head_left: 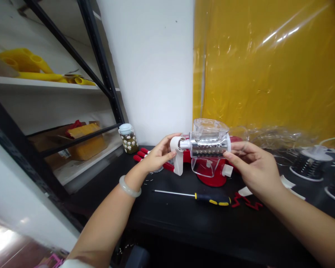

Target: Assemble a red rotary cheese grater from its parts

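My left hand (160, 152) is closed around the white crank handle (178, 162), its thumb on the near side. The crank stands at the left end of a silver grater drum (210, 146) with white rims, which lies level. My right hand (258, 171) pinches the drum's right rim between thumb and fingers. A clear plastic hopper (210, 124) shows above and behind the drum; whether the drum sits inside its housing I cannot tell. Below is the grater's red base (212, 180), with a white knob (227, 170) beside it. Nearer to me lies a screwdriver (212, 198) with a black and yellow handle.
Behind my left hand are red-handled tools (141, 154) and a lidded jar (129, 139). Red zigzag pieces (248, 202) lie under my right wrist. Farther right stand another grater drum (311, 163) and crumpled clear plastic (279, 139). A black-framed shelf (44, 82) rises at left.
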`<state>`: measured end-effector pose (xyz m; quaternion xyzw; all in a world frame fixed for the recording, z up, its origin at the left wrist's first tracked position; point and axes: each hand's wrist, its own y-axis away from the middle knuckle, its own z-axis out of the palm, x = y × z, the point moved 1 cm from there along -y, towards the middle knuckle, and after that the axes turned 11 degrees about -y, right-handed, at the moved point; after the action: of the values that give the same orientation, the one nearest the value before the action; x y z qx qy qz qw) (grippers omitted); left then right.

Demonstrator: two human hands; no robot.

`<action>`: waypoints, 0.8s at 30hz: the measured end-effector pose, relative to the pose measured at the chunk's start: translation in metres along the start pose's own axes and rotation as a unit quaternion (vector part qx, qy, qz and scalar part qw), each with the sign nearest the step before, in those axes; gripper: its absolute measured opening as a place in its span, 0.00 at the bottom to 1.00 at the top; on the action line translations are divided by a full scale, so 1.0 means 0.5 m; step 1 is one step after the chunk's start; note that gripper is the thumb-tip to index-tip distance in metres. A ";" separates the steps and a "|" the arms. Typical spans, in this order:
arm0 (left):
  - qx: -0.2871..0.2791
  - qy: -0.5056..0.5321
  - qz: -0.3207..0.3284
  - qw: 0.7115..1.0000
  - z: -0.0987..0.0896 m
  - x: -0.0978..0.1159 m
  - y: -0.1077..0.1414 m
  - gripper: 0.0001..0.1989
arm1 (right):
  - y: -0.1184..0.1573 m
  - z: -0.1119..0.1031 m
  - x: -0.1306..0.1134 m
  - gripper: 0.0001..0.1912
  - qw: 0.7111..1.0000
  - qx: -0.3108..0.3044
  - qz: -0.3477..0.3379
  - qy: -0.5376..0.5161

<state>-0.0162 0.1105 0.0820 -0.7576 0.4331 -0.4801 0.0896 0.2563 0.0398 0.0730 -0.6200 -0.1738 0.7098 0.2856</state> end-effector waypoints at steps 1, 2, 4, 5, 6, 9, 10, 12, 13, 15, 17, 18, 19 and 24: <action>0.003 -0.001 0.005 1.000 0.001 0.000 0.000 0.29 | 0.001 0.001 -0.001 0.10 1.000 0.002 -0.003 0.005; 0.006 -0.001 0.009 1.000 0.001 -0.001 0.000 0.29 | 0.001 0.002 -0.001 0.10 1.000 0.003 -0.006 0.010; 0.011 -0.003 0.014 1.000 0.002 -0.004 -0.001 0.28 | 0.002 0.003 -0.001 0.10 1.000 0.001 -0.012 0.017; 0.014 -0.005 0.014 1.000 0.002 -0.006 -0.001 0.28 | 0.002 0.003 -0.001 0.10 1.000 -0.001 -0.014 0.019; 0.017 -0.009 0.016 1.000 0.002 -0.007 -0.002 0.28 | 0.002 0.003 -0.001 0.09 1.000 -0.004 -0.016 0.021; 0.033 -0.013 0.032 0.999 0.001 -0.012 -0.005 0.27 | 0.001 0.003 -0.001 0.09 1.000 -0.012 -0.022 0.019; 0.037 -0.012 0.041 0.998 0.001 -0.013 -0.006 0.26 | 0.001 0.002 -0.002 0.09 0.999 -0.014 -0.025 0.020; 0.044 -0.012 0.053 0.998 0.001 -0.014 -0.006 0.26 | 0.001 0.003 -0.003 0.09 0.999 -0.014 -0.031 0.025; 0.046 -0.015 0.052 0.997 0.002 -0.015 -0.006 0.26 | 0.002 0.003 -0.004 0.08 0.999 -0.015 -0.033 0.031; 0.043 -0.027 0.035 0.998 0.004 -0.017 -0.004 0.27 | 0.003 0.004 -0.004 0.08 0.998 -0.018 -0.040 0.041; 0.036 -0.035 0.016 0.999 0.006 -0.019 -0.001 0.28 | 0.005 0.005 -0.002 0.08 0.998 -0.024 -0.041 0.043; 0.033 -0.035 0.012 0.999 0.007 -0.020 0.000 0.29 | 0.005 0.006 0.000 0.08 0.998 -0.025 -0.039 0.038; 0.034 -0.033 0.011 0.999 0.009 -0.020 0.001 0.29 | 0.005 0.006 0.002 0.08 0.998 -0.026 -0.037 0.032; 0.052 -0.044 0.004 0.998 0.011 -0.018 0.001 0.31 | 0.005 0.006 0.009 0.09 0.999 -0.025 -0.032 0.028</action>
<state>-0.0136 0.1153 0.0728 -0.7704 0.4063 -0.4680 0.1498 0.2526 0.0410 0.0688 -0.6406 -0.2031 0.6783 0.2971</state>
